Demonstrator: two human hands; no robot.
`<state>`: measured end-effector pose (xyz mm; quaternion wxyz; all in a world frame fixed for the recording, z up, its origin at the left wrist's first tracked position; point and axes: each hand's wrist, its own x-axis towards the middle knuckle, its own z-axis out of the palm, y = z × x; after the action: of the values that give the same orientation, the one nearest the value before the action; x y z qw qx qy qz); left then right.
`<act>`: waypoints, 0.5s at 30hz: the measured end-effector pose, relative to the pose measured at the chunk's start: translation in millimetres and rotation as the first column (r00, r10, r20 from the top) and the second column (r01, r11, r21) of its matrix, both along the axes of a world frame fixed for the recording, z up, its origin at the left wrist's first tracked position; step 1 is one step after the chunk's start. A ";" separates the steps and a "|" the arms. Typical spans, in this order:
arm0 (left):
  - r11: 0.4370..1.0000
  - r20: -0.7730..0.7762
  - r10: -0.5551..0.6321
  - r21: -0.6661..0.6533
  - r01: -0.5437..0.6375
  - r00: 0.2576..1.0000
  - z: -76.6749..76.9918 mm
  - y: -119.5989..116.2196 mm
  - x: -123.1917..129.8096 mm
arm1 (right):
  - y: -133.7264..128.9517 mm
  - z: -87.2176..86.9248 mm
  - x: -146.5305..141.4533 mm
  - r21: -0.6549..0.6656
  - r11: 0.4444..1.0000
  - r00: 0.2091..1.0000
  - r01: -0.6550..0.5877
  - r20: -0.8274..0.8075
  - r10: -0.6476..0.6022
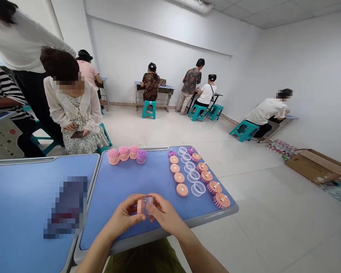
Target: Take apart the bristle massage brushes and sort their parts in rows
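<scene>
Between my hands, above the front of the blue table, is a small clear plastic cup (147,205) lying sideways with a peach round cap (139,206) on its left end. The fingers of my left hand (127,213) close around the cap end. My right hand (165,213) grips the clear end, thumb across its side. Right of my hands stand a column of peach round caps (182,190), a column of clear plastic cups (198,188), and a column of peach brush heads (222,200) with bristles down and white stems up. A small purple piece (172,153) sits behind the caps.
Three pink round brushes (113,156) and a purple one (141,156) stand at the table's (125,182) back left. Another blue table (22,197) adjoins on the left, with a blurred item on it. A seated person (74,110) holds a phone beyond. A cardboard box (315,165) lies on the floor.
</scene>
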<state>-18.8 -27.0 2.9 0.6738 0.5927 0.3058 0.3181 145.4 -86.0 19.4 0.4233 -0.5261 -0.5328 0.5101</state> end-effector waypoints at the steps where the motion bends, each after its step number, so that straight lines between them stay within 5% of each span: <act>1: 1.000 -0.003 -0.005 -0.026 0.005 1.000 -0.3 0.3 0.0 | 0.5 2.0 -0.2 0.017 1.000 1.000 0.004 0.030 -0.004; 7: 0.997 -0.196 0.066 0.051 -0.057 0.978 8.0 -1.4 5.5 | -9.3 8.9 -2.9 0.359 0.927 0.921 -0.106 0.387 -0.045; 11: 0.992 -0.294 0.082 0.120 -0.048 0.952 13.6 -3.7 8.6 | -13.9 3.0 -8.2 0.422 0.880 0.733 -0.216 0.666 -0.140; 15: 0.980 -0.247 0.198 0.017 -0.200 0.949 12.9 -1.0 4.8 | -18.2 -2.3 -3.3 0.477 0.871 0.670 -0.114 0.685 -0.287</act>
<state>-14.0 -28.0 15.8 0.5973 0.5913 0.4467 0.3068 142.1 -104.2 17.0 0.3134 -0.5892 -0.7402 0.0828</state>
